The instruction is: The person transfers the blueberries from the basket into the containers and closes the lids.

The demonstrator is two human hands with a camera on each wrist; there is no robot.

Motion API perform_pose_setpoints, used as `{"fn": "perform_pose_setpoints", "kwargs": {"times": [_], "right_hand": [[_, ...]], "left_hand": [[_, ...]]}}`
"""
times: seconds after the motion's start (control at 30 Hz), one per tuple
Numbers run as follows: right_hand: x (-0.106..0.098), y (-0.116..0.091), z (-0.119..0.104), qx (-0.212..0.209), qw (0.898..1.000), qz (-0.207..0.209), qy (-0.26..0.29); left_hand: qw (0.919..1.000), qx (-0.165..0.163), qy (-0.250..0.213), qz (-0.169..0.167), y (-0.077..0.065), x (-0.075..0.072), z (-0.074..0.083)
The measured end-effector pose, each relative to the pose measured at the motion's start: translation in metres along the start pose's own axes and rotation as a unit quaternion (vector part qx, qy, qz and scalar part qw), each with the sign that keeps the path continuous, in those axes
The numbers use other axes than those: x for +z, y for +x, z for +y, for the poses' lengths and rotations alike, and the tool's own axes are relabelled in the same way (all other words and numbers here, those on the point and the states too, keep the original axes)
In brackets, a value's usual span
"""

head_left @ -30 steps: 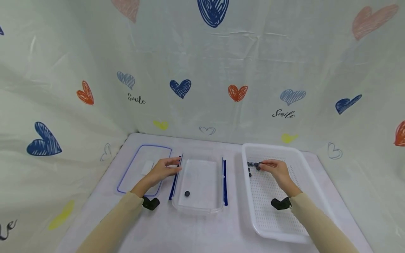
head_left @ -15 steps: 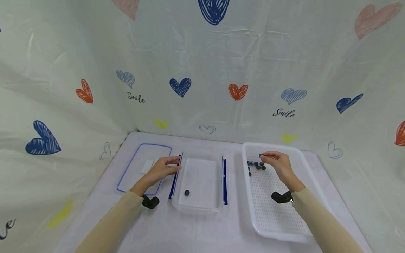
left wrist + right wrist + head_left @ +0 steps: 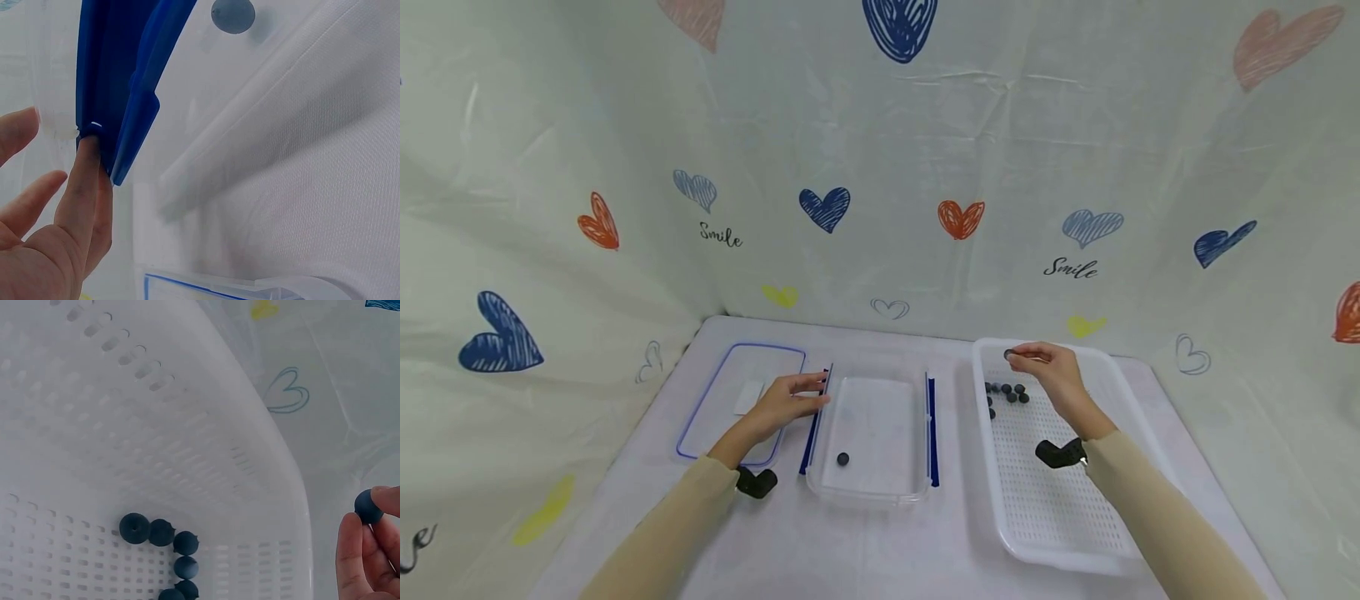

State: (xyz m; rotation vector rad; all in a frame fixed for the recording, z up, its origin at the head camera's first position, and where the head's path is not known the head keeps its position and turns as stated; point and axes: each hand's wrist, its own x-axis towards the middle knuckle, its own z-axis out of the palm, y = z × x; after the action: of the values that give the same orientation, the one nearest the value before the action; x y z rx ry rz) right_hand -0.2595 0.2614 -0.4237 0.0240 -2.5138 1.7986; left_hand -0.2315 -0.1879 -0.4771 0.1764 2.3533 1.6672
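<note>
My right hand (image 3: 1054, 372) pinches a blueberry (image 3: 369, 507) between thumb and fingertips, raised above the far left part of a white perforated basket (image 3: 992, 492). Several more blueberries (image 3: 185, 567) lie in the basket's far left corner. To the left stands a clear plastic box (image 3: 880, 498) with blue side latches hanging open, one blueberry (image 3: 843, 459) on its floor. My left hand (image 3: 777, 407) touches the box's left side with extended fingers. In the left wrist view, a fingertip rests against the blue latch (image 3: 119, 75).
A clear lid with a blue rim (image 3: 679, 433) lies flat left of the box, partly behind the left forearm. A white sheet (image 3: 910, 550) covers the table. A curtain printed with hearts (image 3: 880, 133) rises behind it.
My right hand has lifted a blueberry from the cluster and moved it up toward the basket's far left rim. My left hand stays at the box.
</note>
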Motion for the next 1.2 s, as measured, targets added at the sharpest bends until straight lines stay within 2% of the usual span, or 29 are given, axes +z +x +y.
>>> {"fn": "perform_pose_setpoints", "kwargs": {"times": [0.17, 0.63, 0.8, 1.2], "right_hand": [[0.007, 0.004, -0.008, -0.001, 1.000, -0.009, -0.016], [0.039, 0.010, -0.024, -0.011, 0.999, -0.053, 0.003], [0.053, 0.011, -0.028, -0.019, 0.997, -0.068, 0.011], [0.091, 0.014, -0.037, -0.007, 0.994, -0.109, 0.027]], "left_hand": [[1.0000, 0.001, -0.001, 0.001, 0.000, 0.000, 0.001], [1.0000, -0.004, -0.004, 0.007, -0.001, 0.001, -0.002], [0.9999, -0.004, -0.008, 0.010, 0.000, 0.002, -0.003], [0.9999, -0.003, -0.011, 0.009, -0.001, 0.004, -0.003]]}}
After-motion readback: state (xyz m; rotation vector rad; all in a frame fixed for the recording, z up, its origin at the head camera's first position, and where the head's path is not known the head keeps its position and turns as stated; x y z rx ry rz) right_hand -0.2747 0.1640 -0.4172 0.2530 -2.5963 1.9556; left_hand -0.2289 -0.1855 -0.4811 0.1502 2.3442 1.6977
